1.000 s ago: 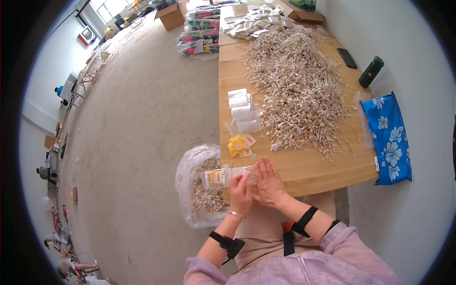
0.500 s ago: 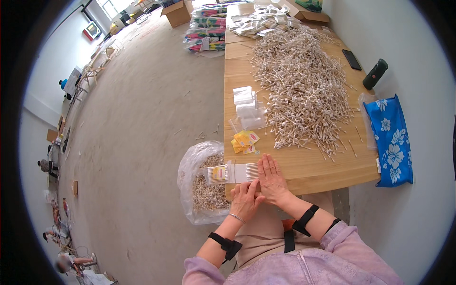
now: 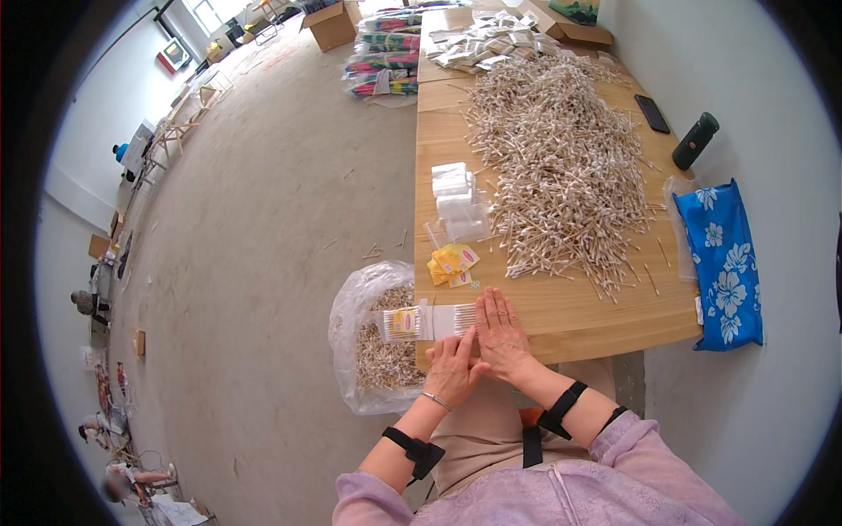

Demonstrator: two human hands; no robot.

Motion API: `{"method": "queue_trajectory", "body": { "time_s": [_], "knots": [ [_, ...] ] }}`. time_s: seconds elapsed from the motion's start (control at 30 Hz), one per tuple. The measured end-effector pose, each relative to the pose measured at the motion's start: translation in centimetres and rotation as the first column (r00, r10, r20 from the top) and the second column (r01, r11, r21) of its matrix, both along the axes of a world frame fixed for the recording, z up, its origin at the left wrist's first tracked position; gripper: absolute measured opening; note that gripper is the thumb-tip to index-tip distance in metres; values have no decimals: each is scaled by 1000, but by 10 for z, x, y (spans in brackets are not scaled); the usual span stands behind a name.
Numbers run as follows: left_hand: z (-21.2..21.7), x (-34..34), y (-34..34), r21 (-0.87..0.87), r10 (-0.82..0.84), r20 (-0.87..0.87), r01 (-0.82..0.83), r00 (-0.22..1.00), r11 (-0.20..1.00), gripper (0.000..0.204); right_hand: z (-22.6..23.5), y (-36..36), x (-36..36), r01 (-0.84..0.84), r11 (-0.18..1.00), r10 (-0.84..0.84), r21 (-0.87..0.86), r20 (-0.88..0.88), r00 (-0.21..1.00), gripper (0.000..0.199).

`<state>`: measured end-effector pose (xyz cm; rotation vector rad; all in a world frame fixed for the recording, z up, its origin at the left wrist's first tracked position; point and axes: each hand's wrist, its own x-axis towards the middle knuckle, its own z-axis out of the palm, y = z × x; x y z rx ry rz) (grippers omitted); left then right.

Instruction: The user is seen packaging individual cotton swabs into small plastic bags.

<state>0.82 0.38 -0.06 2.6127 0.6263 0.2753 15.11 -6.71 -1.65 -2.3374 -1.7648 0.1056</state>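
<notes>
My right hand (image 3: 502,335) lies flat at the table's near left corner, fingers straight and close together. Its edge rests against a row of cotton swabs (image 3: 464,319) at the end of a clear plastic bag (image 3: 443,322). Just to its left is my left hand (image 3: 452,363), fingers outstretched and fingertips at the lower end of that row; it grips nothing I can see. Further left, a packet of swabs with a yellow card (image 3: 403,323) juts past the table edge, over a plastic sack full of swabs (image 3: 386,358).
A large heap of loose cotton swabs (image 3: 566,167) covers much of the table (image 3: 596,329). Yellow cards (image 3: 452,263) and clear bags (image 3: 456,206) lie along its left side. On the right are a phone (image 3: 652,114), a dark bottle (image 3: 695,141) and a blue floral pack (image 3: 725,263).
</notes>
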Motion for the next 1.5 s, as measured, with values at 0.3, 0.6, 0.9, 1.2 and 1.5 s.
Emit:
{"method": "queue_trajectory", "body": {
  "time_s": [0.3, 0.6, 0.9, 1.2, 1.5],
  "knots": [
    [5, 7, 3, -21, 24, -57, -26, 998, 999, 74, -3, 1, -1, 8, 1000, -7, -11, 98, 995, 97],
    [9, 12, 5, -19, 43, -45, -44, 998, 999, 73, 1, 1, 0, -4, 1000, 4, 16, -18, 1000, 88],
    [9, 15, 8, 14, 34, -62, -33, 998, 999, 71, 6, 1, -2, 16, 998, -18, -56, -26, 1000, 83],
    [12, 14, 7, 20, 21, -76, -19, 997, 1000, 68, 8, 1, -2, 20, 999, -22, -45, -45, 999, 85],
    [19, 24, 13, -75, 52, -134, -62, 990, 995, 63, 2, 1, -2, 17, 1000, -18, -20, -47, 999, 83]
  ]
}}
